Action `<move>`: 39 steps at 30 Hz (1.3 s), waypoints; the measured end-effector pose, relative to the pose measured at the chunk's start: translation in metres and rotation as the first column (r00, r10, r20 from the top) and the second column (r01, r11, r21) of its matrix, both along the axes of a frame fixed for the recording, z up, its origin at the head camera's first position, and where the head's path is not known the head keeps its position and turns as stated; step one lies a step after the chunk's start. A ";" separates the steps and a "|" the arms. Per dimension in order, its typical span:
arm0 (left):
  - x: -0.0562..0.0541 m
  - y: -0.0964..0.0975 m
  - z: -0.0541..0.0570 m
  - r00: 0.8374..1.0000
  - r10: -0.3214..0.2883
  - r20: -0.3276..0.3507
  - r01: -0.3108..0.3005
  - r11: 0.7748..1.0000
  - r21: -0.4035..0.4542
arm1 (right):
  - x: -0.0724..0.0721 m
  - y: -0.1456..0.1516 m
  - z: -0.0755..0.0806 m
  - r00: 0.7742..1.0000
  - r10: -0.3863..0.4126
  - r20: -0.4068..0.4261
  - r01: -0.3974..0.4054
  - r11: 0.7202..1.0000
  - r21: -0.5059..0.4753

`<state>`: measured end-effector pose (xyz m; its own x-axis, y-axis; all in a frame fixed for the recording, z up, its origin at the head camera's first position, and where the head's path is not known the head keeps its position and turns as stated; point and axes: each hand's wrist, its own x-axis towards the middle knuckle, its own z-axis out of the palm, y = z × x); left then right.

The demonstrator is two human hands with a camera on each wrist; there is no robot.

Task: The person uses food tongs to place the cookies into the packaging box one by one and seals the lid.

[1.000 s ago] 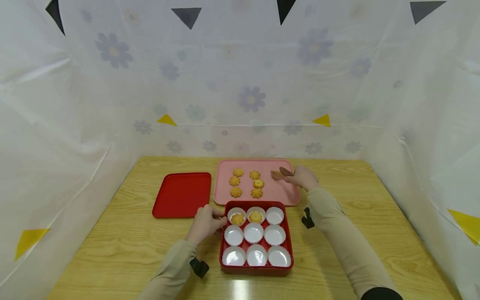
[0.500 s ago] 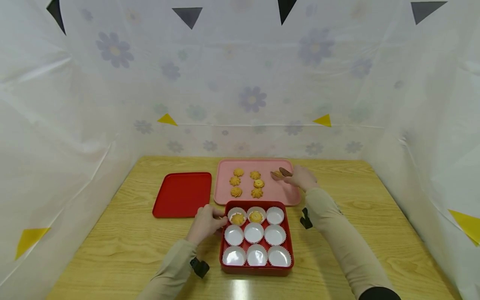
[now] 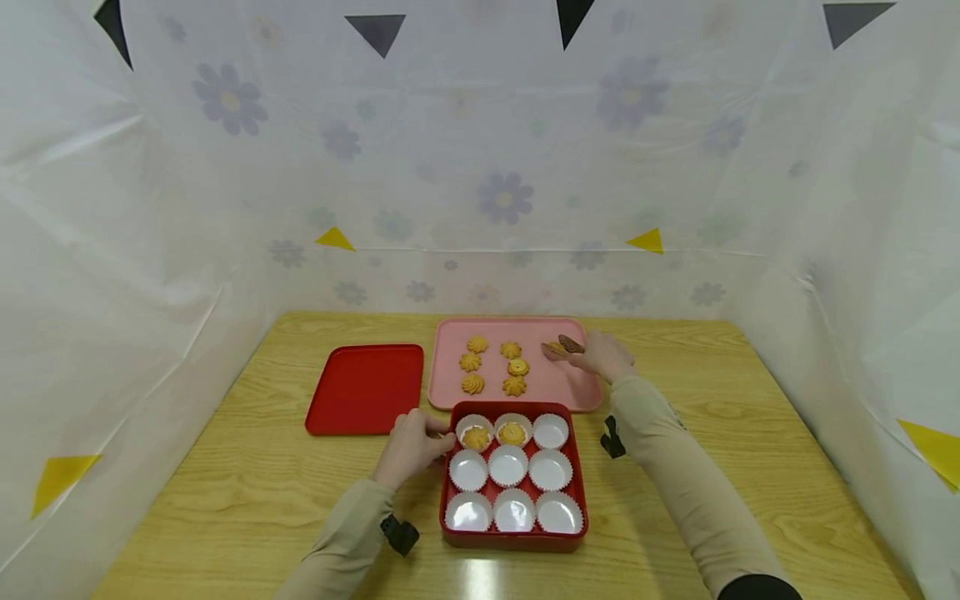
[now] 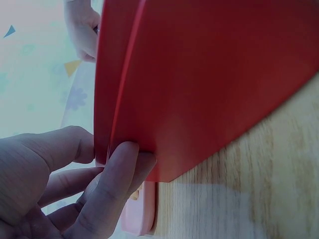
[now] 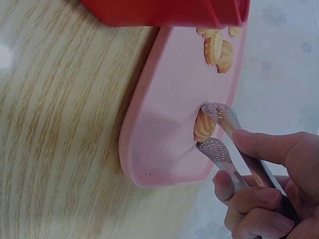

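Note:
My left hand (image 3: 408,448) pinches the left wall of a red box (image 3: 516,542), thumb and fingers at its rim, as the left wrist view shows. White paper cups (image 3: 550,471) line the box in rows; the back left and back middle ones each hold a piped cookie (image 3: 512,433). My right hand (image 3: 609,357) grips metal tongs with perforated tips (image 5: 213,149). The tips stand on either side of a ridged cookie (image 5: 204,125) lying on the right part of the pink tray (image 5: 164,99).
Several other cookies (image 3: 472,384) lie in two columns on the pink tray's left and middle, behind the box. A red lid-like tray (image 3: 365,392) lies to the left on the wooden table (image 3: 247,492). Floral sheeting (image 3: 505,275) encloses the back and sides.
My right hand has shifted very slightly, and more of the cookie between the tong tips shows. My left hand and the box have stayed in place.

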<state>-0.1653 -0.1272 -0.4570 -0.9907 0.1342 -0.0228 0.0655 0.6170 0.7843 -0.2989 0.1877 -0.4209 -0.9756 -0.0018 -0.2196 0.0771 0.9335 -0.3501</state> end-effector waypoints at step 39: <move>0.000 -0.001 0.000 1.000 -0.004 0.009 0.004 1.000 0.016 | 0.011 0.014 -0.003 0.999 0.019 -0.032 -0.022 0.994 -0.103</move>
